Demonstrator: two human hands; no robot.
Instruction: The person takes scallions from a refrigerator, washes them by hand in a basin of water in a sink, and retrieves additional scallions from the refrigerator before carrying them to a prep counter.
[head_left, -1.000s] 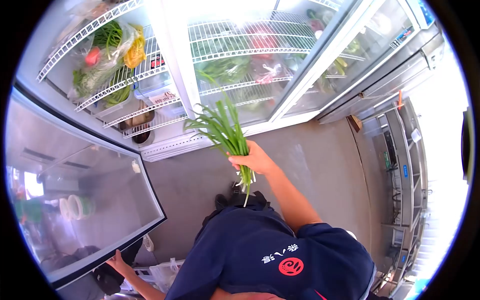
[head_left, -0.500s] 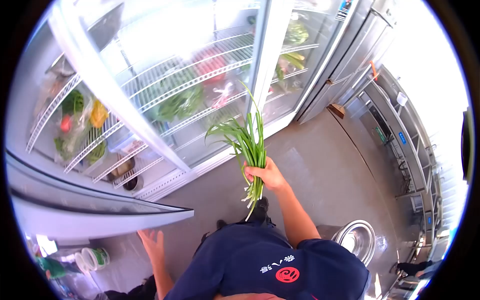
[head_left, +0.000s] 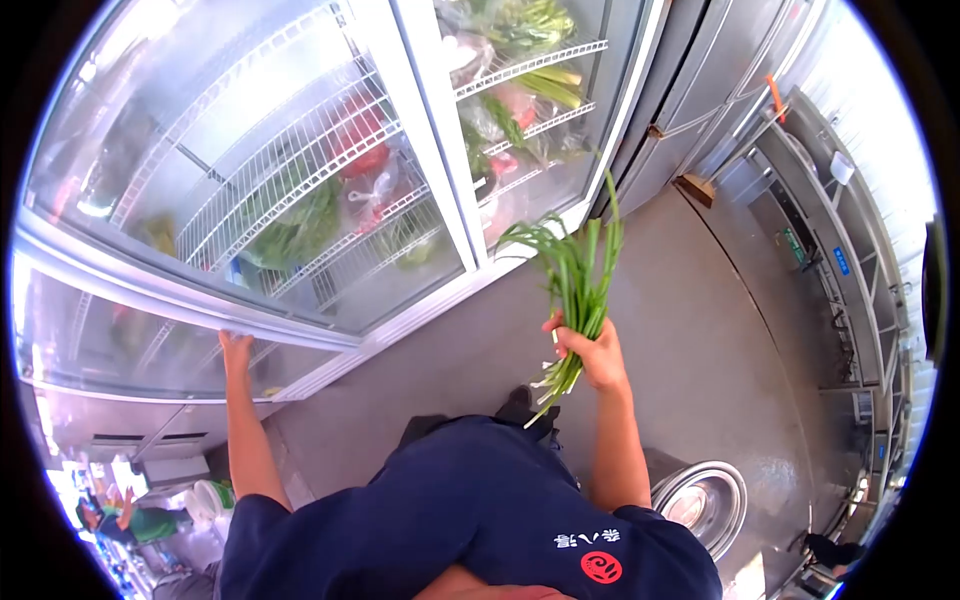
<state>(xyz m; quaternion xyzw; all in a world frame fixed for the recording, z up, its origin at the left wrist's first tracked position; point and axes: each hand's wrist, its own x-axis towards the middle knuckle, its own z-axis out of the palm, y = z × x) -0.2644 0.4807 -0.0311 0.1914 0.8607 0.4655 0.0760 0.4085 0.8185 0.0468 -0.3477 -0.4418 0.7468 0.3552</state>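
Observation:
A bunch of green onions (head_left: 580, 270) is upright in my right hand (head_left: 597, 352), whose fingers are wrapped round the stalks near the white root ends. The long green leaves fan upward, some drooping to the left. My left arm reaches out to the glass fridge door (head_left: 190, 290), and my left hand (head_left: 237, 342) presses on its frame. The fingers of that hand look stretched against the door, though they show only small. Behind the glass, bagged leafy greens (head_left: 295, 225) and a red bag (head_left: 362, 140) lie on wire shelves (head_left: 290, 185).
Another glass-fronted section (head_left: 530, 110) holds more vegetables. A steel cabinet (head_left: 690, 110) and a broom (head_left: 697, 188) stand beyond it. Steel counters (head_left: 830, 250) line the right side. Round metal bowls (head_left: 705, 505) sit near my right elbow. Another person (head_left: 150, 522) is at the lower left.
The fridge door has swung from wide open to shut or nearly shut. My left hand has moved up onto it. The green onions have shifted right in my right hand as the view turned.

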